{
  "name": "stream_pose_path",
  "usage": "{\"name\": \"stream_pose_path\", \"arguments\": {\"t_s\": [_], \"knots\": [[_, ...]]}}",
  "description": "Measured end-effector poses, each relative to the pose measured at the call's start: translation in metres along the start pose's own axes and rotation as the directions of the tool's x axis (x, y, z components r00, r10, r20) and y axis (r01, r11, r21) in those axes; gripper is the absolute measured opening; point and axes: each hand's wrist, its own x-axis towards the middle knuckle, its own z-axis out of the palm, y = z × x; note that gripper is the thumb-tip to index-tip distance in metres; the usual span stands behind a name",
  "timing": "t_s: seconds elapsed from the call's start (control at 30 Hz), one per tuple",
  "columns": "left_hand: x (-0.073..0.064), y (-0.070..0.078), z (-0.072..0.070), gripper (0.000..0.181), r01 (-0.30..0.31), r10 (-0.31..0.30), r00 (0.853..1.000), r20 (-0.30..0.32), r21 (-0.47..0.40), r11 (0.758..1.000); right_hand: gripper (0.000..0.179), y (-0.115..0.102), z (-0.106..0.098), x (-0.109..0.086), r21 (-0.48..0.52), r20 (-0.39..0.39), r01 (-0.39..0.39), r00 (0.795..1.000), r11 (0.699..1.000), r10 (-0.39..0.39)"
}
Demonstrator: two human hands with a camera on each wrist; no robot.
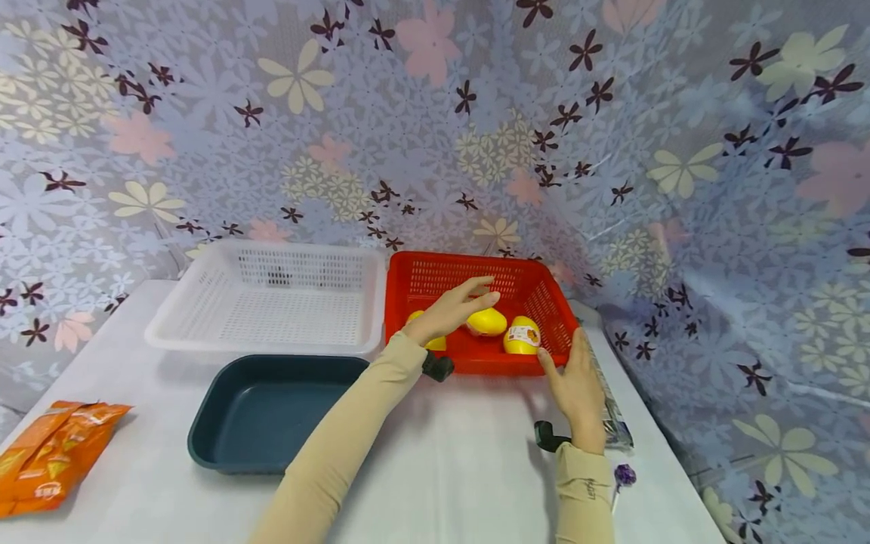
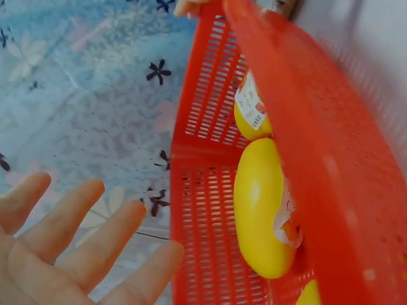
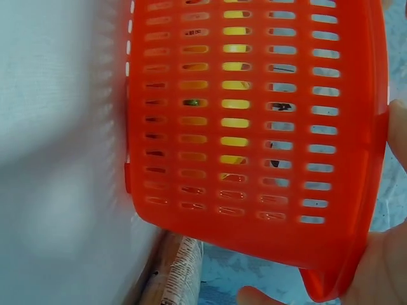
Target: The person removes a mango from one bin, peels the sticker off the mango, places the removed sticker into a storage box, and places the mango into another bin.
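Note:
A red slotted plastic basket (image 1: 489,366) holds three glossy yellow egg-shaped items (image 1: 486,323), at least two with printed labels. My left hand (image 1: 450,311) hovers over the basket's front left part with its fingers extended and holds nothing. It partly hides the leftmost yellow item in the head view. At the front right corner, my right hand (image 1: 576,389) grips the basket rim, its thumb on the front edge and its fingers along the right end. The right wrist view shows the slotted wall (image 3: 254,127) close up, with yellow behind the slots.
A white slotted basket (image 1: 272,347) stands left of the red one, with a dark teal tub (image 1: 265,431) in front. An orange packet (image 1: 61,453) lies at far left. Right of my right hand are a silvery packet (image 1: 615,423) and a purple-wrapped lollipop (image 1: 624,475). Floral cloth hangs behind.

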Motion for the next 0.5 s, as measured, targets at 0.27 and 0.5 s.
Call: {"name": "stream_pose_path", "arguments": {"t_s": [0.27,0.5], "knots": [[0.037,0.005,0.0,0.059,0.089,-0.084,0.996,0.037,-0.157,0.984,0.093,0.004,0.0,0.003,0.005,-0.03,-0.034,0.999,0.999,0.034],[0.059,0.003,0.002,0.06,0.224,-0.207,0.975,0.084,-0.355,0.908,0.093,0.005,0.003,0.001,0.05,-0.043,-0.018,0.999,0.999,0.02]]}}
